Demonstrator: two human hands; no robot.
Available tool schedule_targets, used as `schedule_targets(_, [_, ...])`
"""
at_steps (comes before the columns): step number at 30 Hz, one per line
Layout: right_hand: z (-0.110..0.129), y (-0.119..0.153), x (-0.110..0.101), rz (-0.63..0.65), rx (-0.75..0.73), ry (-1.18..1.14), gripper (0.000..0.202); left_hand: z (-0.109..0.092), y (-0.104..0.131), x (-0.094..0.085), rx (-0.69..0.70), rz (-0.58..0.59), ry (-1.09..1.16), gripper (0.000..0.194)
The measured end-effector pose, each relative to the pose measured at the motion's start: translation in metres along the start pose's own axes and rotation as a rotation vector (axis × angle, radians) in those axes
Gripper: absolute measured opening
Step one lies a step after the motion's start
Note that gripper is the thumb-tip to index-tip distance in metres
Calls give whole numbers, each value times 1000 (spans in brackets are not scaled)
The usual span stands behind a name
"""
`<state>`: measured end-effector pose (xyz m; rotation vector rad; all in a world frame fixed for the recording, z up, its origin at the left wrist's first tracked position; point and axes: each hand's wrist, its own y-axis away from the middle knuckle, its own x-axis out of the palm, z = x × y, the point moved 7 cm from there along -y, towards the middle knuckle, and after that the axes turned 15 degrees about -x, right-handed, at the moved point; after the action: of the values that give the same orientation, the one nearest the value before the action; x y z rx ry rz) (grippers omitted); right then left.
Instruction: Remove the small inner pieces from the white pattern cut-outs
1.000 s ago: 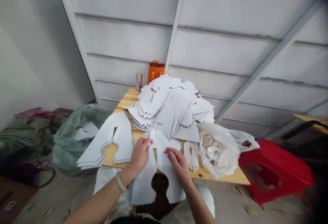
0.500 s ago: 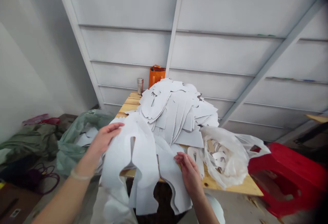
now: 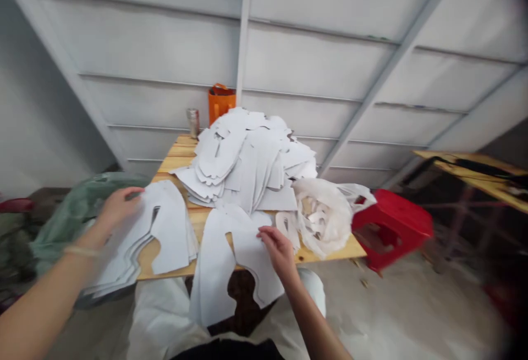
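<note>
My left hand is at the upper left edge of a stack of white cut-out sheets on the table's left side, its fingers closed on the top sheet's edge. My right hand pinches the right side of other white cut-out sheets, which hang over the table's front edge above my lap. Each sheet has a narrow slot and a rounded opening. Behind them rises a large heap of white cut pieces.
A white plastic bag of scraps sits at the wooden table's right, beside a red stool. An orange bag and a metal cup stand at the back. A green bag is at left.
The view has turned right. My left hand has moved left with a sheet, now over the left stack. My right hand remains at the front sheets.
</note>
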<state>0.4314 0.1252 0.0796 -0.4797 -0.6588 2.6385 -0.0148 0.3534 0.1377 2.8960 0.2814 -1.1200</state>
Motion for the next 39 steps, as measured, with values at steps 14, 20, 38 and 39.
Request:
schedule_targets(14, [-28,-13,-38,200,140,965,17,-84,200,129,379,530,78,27])
schedule_targets(20, [-26,-15,-37,252,182,1055,15,-95,218,157,412,605,150,26])
schedule_targets(38, [85,-15,-51,-41,-222,1213,24,-99,227,182,-63,864,494,47])
schedule_targets(39, [100,-8,-40,-43,-331,1208,26,-105,230,185,-140,902,608,58])
